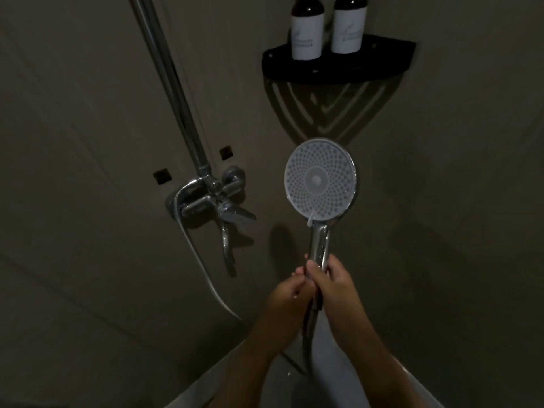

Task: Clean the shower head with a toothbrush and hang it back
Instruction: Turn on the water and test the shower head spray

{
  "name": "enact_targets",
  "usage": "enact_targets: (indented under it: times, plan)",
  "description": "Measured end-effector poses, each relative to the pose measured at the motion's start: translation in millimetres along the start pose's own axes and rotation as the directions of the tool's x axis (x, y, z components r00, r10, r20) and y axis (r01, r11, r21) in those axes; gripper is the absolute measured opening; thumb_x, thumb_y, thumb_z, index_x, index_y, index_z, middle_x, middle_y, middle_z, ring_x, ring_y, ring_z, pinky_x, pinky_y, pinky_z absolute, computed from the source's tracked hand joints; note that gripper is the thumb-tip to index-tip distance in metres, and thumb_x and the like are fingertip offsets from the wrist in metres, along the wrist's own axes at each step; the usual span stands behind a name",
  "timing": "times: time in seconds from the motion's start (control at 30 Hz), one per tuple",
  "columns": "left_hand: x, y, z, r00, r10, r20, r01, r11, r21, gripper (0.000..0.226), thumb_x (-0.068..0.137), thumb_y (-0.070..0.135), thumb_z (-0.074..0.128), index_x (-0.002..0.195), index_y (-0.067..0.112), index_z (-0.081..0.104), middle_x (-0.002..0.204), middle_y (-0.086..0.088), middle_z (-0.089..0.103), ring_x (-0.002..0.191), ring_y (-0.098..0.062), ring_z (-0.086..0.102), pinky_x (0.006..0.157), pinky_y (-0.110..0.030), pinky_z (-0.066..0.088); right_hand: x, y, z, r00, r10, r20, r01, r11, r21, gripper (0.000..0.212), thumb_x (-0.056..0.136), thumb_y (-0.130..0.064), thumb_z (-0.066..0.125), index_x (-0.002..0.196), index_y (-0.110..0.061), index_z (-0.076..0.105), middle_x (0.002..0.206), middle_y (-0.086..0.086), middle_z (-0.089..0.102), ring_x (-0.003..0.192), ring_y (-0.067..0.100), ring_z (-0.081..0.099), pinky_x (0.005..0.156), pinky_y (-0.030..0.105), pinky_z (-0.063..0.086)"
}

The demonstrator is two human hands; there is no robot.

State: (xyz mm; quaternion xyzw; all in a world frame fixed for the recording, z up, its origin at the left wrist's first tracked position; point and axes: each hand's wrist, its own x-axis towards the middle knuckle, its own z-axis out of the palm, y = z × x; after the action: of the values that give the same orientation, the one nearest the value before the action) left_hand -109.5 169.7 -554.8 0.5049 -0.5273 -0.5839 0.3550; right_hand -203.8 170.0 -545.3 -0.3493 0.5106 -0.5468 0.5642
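right hand (335, 279) grip: curled round shower head (321, 178) handle | left hand (287, 293) grip: seemingly likewise

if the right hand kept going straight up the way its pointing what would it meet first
The right hand grips the handle and points up along it, so it would likely meet the round face of the shower head first. The black shelf lies further on; depth is unclear.

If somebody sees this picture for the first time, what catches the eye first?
The shower head stands out near the middle, its pale nozzle face turned to the camera, with the left hand and the right hand holding its handle below. Next come two dark bottles with white labels on the black corner shelf at upper right.
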Motion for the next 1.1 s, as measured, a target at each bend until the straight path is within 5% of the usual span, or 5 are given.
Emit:
enact_targets:
  times: [0.2, 0.37, 0.57, 0.83, 1.1]
  plan:
    - [11, 24, -21, 0.943, 0.194, -0.27, -0.153, 0.974, 0.165, 0.015, 0.087, 0.017, 0.065, 0.076, 0.008, 0.067, 0.073, -0.006, 0.069, 0.067, -0.016, 0.067, 0.062, -0.023, 0.053, 25, -12, 14, 0.998, -0.057, 0.006, 0.057, 0.998, 0.027, 0.005, 0.094, -0.011, 0.052, 0.089, -0.012, 0.054, 0.07, 0.001, 0.06, 0.064, 0.011, 0.061, 0.06, 0.02, 0.053]
    - [40, 52, -81, 0.929, 0.014, -0.369, -0.105, 0.968, -0.229, 0.012, 0.096, 0.012, 0.048, 0.096, 0.01, 0.06, 0.09, -0.008, 0.065, 0.081, -0.016, 0.063, 0.075, -0.023, 0.052, 32, -18, 25, 0.994, -0.102, -0.032, 0.1, 0.994, -0.038, 0.004, 0.095, -0.016, 0.051, 0.095, -0.014, 0.054, 0.072, 0.003, 0.058, 0.068, 0.013, 0.059, 0.063, 0.021, 0.051]
    - [87, 69, -144, 0.94, -0.253, -0.23, -0.013, 0.646, -0.763, 0.021, 0.1, 0.011, 0.037, 0.088, 0.002, 0.052, 0.121, -0.023, 0.057, 0.11, -0.031, 0.06, 0.097, -0.037, 0.048, 36, -23, 41, 0.985, -0.157, -0.066, 0.153, 0.986, -0.067, 0.008, 0.094, -0.013, 0.052, 0.087, -0.014, 0.049, 0.071, 0.003, 0.049, 0.061, 0.011, 0.053, 0.053, 0.016, 0.046]
    - [126, 79, -172, 0.988, -0.137, 0.073, 0.083, 0.072, -0.994, 0.023, 0.099, 0.01, 0.039, 0.112, -0.007, 0.048, 0.124, -0.03, 0.05, 0.12, -0.039, 0.05, 0.103, -0.044, 0.043, 35, -28, 57, 0.977, -0.193, -0.089, 0.185, 0.979, -0.087, 0.007, 0.095, -0.011, 0.05, 0.088, -0.012, 0.051, 0.073, 0.006, 0.051, 0.058, 0.011, 0.054, 0.051, 0.014, 0.046]
    - [137, 57, -174, 0.992, 0.03, 0.126, 0.127, -0.033, -0.991, 0.019, 0.086, 0.001, 0.051, 0.104, -0.004, 0.054, 0.093, -0.021, 0.059, 0.084, -0.024, 0.058, 0.078, -0.03, 0.051, 37, -31, 77, 0.97, -0.224, -0.096, 0.21, 0.968, -0.137, 0.008, 0.094, -0.011, 0.051, 0.087, -0.014, 0.051, 0.077, 0.007, 0.053, 0.061, 0.01, 0.055, 0.055, 0.012, 0.048]
